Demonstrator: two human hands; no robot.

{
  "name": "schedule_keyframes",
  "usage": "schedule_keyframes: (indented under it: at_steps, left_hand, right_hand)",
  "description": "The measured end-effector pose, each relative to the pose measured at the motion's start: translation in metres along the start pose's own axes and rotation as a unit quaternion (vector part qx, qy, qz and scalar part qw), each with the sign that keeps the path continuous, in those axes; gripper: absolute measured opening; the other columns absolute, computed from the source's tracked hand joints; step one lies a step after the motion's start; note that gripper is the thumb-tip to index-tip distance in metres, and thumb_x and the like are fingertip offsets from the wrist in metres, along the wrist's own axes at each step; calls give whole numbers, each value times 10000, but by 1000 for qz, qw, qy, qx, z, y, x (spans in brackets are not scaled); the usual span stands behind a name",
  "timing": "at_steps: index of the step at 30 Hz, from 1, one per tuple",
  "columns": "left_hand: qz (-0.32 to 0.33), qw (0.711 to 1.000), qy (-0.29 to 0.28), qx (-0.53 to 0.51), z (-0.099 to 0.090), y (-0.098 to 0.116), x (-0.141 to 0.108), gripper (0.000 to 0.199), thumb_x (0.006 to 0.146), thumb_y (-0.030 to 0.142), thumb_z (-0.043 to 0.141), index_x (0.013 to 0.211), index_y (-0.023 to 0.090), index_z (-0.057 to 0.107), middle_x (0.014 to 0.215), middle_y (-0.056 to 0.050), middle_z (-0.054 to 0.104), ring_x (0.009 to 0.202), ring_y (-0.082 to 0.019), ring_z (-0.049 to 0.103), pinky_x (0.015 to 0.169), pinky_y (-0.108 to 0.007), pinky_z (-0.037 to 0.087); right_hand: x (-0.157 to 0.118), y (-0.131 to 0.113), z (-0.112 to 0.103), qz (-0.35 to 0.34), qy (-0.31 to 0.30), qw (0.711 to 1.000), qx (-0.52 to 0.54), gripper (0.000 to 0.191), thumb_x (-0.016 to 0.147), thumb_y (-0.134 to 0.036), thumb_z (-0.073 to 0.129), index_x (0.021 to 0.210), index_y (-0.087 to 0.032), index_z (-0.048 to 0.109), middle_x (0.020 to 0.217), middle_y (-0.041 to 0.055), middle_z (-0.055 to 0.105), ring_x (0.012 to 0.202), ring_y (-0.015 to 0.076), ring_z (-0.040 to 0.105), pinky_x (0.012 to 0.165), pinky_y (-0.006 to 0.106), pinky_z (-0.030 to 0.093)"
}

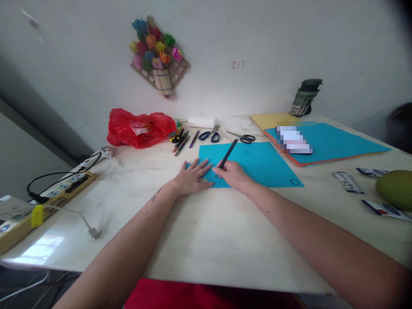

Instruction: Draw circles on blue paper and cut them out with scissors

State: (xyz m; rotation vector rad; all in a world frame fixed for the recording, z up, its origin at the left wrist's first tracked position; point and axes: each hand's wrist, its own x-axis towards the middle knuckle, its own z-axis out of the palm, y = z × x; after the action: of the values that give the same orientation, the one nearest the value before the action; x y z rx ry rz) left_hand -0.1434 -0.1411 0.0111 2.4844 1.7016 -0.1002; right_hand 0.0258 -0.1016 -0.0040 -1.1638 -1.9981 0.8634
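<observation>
A blue sheet of paper [257, 165] lies on the pale table, with a small dark circle [294, 182] drawn near its right corner. My left hand [192, 177] is flat with fingers spread, over the sheet's left end. Close beside it, my right hand [232, 174] grips a black pen [228, 153], which slants up to the right. The pen's tip and any mark under it are hidden by my fingers.
Behind the sheet are scissors [215, 134], more scissors [247, 138], several pens and a red plastic bag [138, 128]. A phone [294, 139] rests on stacked coloured paper at right, before a bottle [304, 98]. A power strip [64, 189] runs along the left.
</observation>
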Motion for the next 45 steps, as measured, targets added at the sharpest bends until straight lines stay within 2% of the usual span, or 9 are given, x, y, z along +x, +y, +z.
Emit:
schedule_keyframes:
  at_steps: [7, 11, 15, 19, 26, 32, 39, 42, 45]
  left_hand:
    - [1, 1000, -4, -6, -2, 0, 0, 739, 738, 698, 207, 1359, 313, 98, 1428, 41, 29, 1291, -280, -25, 983, -548, -22]
    - [-3, 1000, -4, -5, -2, 1, -1, 739, 741, 692, 211, 1361, 308, 92, 1428, 41, 26, 1289, -284, -36, 985, -545, -21]
    - [-6, 1000, 6, -3, -2, 2, -2, 744, 742, 688, 214, 1364, 300, 92, 1427, 44, 38, 1284, -294, -55, 990, -534, -23]
    - [-10, 1000, 15, 5, -1, 2, -4, 739, 747, 686, 204, 1365, 297, 89, 1427, 35, 67, 1286, -284, -53, 984, -534, -59]
    - [-27, 999, 39, 25, -4, 6, -7, 716, 749, 678, 220, 1354, 299, 163, 1425, 22, 98, 1288, -285, -37, 968, -553, -82]
    - [-50, 996, 65, 26, -4, 6, -6, 692, 749, 673, 218, 1336, 307, 230, 1424, 34, 103, 1289, -296, -2, 978, -558, -44]
    - [-51, 994, 90, 30, -8, 12, -9, 625, 785, 578, 282, 1337, 289, 234, 1419, 25, 138, 1295, -252, 34, 1012, -493, -32]
    - [-55, 996, 69, 24, -7, 16, -10, 674, 785, 619, 208, 1337, 234, 254, 1412, -12, 172, 1295, -246, 52, 1016, -480, -24]
    - [-53, 998, 28, 14, -2, 15, -10, 789, 742, 692, 171, 1363, 205, 165, 1420, -35, 114, 1292, -269, 43, 1001, -513, -32]
  right_hand:
    - [-1, 0, -1, 14, 7, 998, 62, 184, 722, -339, 528, 667, -165, 551, 575, 5, 571, 549, 117, 530, 523, 222, 395]
    - [-4, -5, -5, 32, 17, 991, 128, 205, 728, -338, 512, 619, -165, 524, 612, 14, 589, 620, 123, 561, 607, 239, 425]
    - [-6, -6, -8, 24, 3, 989, 148, 191, 731, -328, 511, 639, -163, 536, 626, 22, 610, 662, 133, 585, 653, 252, 435]
    - [-7, -3, -11, 1, 2, 994, 110, 196, 743, -354, 508, 729, -168, 568, 636, 29, 637, 651, 140, 604, 644, 250, 441]
    - [-12, -3, -15, -70, 52, 994, -69, 249, 760, -423, 493, 758, -212, 625, 681, 35, 668, 699, 165, 619, 616, 249, 427]
    - [-11, 1, -14, -29, 39, 999, -7, 262, 753, -441, 500, 742, -209, 620, 661, 33, 675, 710, 168, 632, 619, 252, 444]
    - [-13, -2, -11, -24, 91, 995, -20, 271, 754, -457, 494, 769, -212, 608, 655, 31, 676, 681, 171, 639, 602, 257, 441]
    - [-13, 0, -9, -30, 103, 994, -30, 267, 765, -448, 481, 791, -212, 603, 646, 33, 672, 684, 174, 640, 602, 254, 437]
    - [-10, 3, -7, -31, 102, 994, -3, 274, 761, -452, 482, 797, -204, 595, 656, 43, 668, 682, 179, 638, 604, 260, 444]
